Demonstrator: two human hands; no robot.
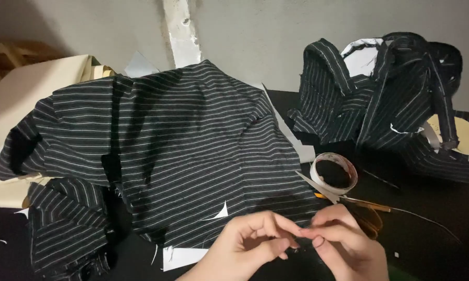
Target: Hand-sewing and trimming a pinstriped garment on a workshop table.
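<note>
I see both hands low in the frame, meeting at the near edge of the big striped cloth (177, 156). The left hand (245, 244) and right hand (344, 244) press thumb and forefinger tips together on something too small to make out — likely a thread or the cloth's hem, pinched so it stays taut. The cloth is spread flat over the dark table (432, 244), probably to keep that edge within reach. One roll of tape (333, 173) and one pair of scissors (344, 198) sit just beyond the right hand, close at hand. A second heap of striped cloth (380, 88) lies well apart, at the far right — two striped pieces in all.
</note>
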